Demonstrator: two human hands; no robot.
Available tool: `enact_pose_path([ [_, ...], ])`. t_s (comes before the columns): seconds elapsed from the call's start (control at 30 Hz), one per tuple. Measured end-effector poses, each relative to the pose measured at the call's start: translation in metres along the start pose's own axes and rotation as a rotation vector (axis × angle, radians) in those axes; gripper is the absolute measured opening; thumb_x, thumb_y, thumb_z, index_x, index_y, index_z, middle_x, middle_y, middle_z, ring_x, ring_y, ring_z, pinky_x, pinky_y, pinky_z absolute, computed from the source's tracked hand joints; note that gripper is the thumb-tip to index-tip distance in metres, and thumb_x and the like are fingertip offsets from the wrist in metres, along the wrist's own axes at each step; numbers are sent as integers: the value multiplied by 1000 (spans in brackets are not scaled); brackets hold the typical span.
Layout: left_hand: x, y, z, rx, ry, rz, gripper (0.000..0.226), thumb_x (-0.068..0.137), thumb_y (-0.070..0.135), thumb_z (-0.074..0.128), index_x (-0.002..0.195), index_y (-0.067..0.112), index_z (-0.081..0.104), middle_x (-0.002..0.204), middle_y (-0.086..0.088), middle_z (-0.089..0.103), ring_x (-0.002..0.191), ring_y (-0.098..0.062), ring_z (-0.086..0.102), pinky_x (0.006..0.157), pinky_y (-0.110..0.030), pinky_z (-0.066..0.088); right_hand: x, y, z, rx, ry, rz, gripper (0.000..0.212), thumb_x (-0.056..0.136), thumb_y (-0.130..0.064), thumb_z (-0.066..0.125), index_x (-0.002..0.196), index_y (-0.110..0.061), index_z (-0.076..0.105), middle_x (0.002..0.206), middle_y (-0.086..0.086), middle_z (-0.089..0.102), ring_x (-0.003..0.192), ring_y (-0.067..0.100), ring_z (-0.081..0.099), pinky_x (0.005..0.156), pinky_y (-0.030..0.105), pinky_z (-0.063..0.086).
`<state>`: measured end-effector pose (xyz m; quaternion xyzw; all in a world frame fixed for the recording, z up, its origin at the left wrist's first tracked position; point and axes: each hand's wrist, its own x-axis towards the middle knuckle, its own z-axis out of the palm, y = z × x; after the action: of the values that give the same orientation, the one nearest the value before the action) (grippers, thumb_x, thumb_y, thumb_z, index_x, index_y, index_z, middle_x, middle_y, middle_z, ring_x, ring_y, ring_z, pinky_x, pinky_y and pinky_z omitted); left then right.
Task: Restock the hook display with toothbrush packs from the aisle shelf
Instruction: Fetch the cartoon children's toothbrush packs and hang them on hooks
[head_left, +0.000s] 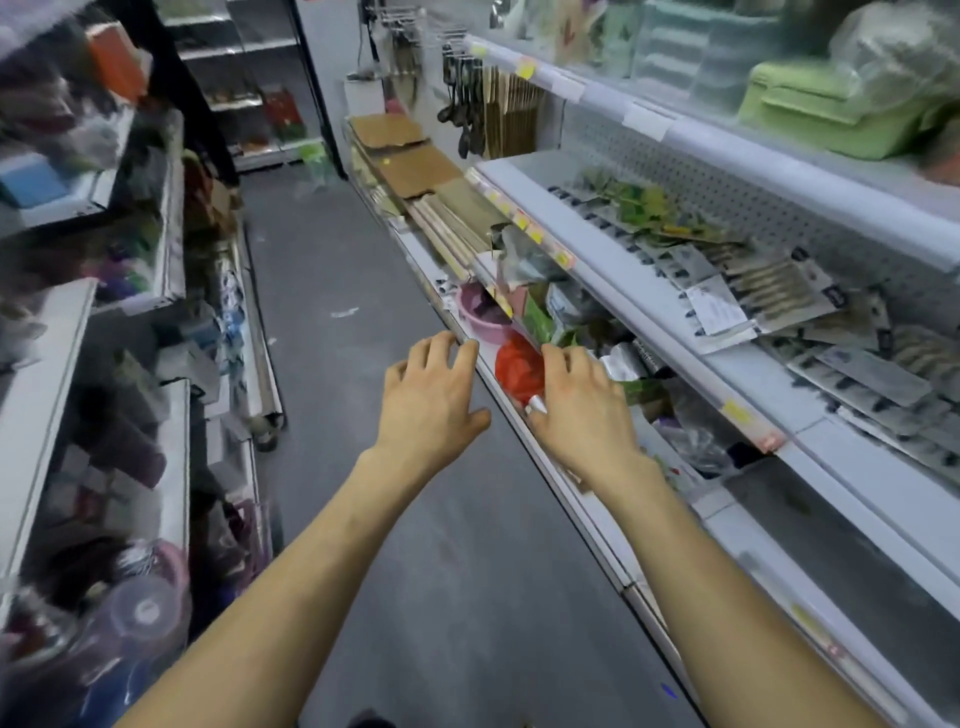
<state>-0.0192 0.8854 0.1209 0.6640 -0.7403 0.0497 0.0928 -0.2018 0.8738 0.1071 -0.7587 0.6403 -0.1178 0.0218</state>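
Flat toothbrush packs (774, 291) lie in loose, overlapping piles on the middle white shelf (613, 291) at the right. My left hand (434, 392) hovers over the aisle floor beside the lower shelf's front edge, fingers spread and empty. My right hand (582, 402) reaches over the lower shelf (524, 415), fingers spread above a red bag (517, 366) and silvery packets (623, 361); it holds nothing that I can see. A hook display (467, 62) with dark hanging utensils stands far back on the right. The whole view is motion-blurred.
A pink basin (485, 317) and green packets (540, 317) crowd the lower shelf. Green plastic boxes (831, 104) sit on the top shelf. Cardboard sheets (405, 156) lie further down. Cluttered shelves (104, 312) line the left. The grey aisle floor (363, 338) runs between.
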Motion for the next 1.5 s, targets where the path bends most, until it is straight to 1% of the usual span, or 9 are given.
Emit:
enact_pose_path([
  [0.27, 171, -84, 56, -32, -40, 132, 82, 83, 54, 74, 151, 23, 39, 155, -8, 42, 143, -32, 40, 103, -50, 44, 159, -18, 50, -22, -26, 154, 75, 88, -35, 72, 150, -16, 34, 142, 12, 45, 132, 36, 47, 103, 53, 46],
  [0.43, 282, -136, 75, -69, -55, 236, 79, 83, 55, 73, 148, 22, 42, 152, -8, 43, 139, -33, 42, 100, -50, 45, 234, -40, 71, -14, -33, 329, 77, 87, -41, 71, 152, -19, 34, 142, 8, 44, 133, 34, 46, 104, 52, 46],
  [0.57, 365, -150, 80, -64, -64, 342, 77, 80, 55, 72, 144, 23, 46, 147, -8, 48, 135, -34, 46, 99, -53, 48, 283, -37, 74, -6, -4, 463, 75, 90, -39, 68, 153, -17, 35, 142, 10, 44, 132, 34, 46, 104, 50, 45],
  [0.73, 454, -143, 106, -112, -40, 471, 76, 81, 56, 73, 142, 18, 49, 147, -10, 49, 136, -37, 47, 97, -56, 49, 347, -17, 83, 20, 51, 601, 75, 92, -38, 68, 155, -16, 32, 143, 11, 44, 133, 35, 45, 101, 50, 47],
  [0.83, 502, -131, 130, -109, -66, 540, 75, 85, 57, 69, 145, 19, 45, 146, -10, 47, 134, -36, 46, 102, -55, 46, 380, 4, 95, 57, 99, 669, 69, 93, -37, 67, 151, -17, 34, 143, 11, 44, 131, 35, 46, 100, 50, 47],
  [0.97, 558, -120, 159, -143, -80, 595, 77, 87, 57, 68, 149, 19, 41, 149, -9, 45, 137, -34, 44, 101, -55, 45, 418, 31, 111, 72, 127, 730, 73, 95, -39, 66, 155, -16, 30, 148, 12, 42, 134, 34, 45, 105, 50, 47],
  [1.27, 636, -93, 215, -230, -125, 716, 72, 91, 54, 64, 150, 19, 42, 153, -8, 45, 139, -33, 44, 105, -54, 46, 472, 71, 140, 202, 221, 849, 68, 102, -40, 61, 157, -15, 30, 150, 11, 39, 135, 34, 45, 104, 47, 47],
  [1.4, 679, -67, 248, -259, -143, 789, 69, 94, 53, 59, 151, 18, 41, 154, -8, 43, 139, -32, 43, 106, -53, 44, 510, 102, 161, 258, 286, 902, 67, 102, -38, 61, 157, -14, 30, 151, 11, 38, 134, 33, 46, 102, 45, 47],
  [1.5, 711, -45, 269, -286, -147, 819, 67, 97, 51, 59, 151, 17, 40, 154, -8, 42, 139, -32, 41, 108, -52, 43, 547, 134, 171, 291, 335, 952, 67, 103, -36, 61, 157, -10, 30, 154, 14, 36, 137, 33, 43, 105, 43, 44],
])
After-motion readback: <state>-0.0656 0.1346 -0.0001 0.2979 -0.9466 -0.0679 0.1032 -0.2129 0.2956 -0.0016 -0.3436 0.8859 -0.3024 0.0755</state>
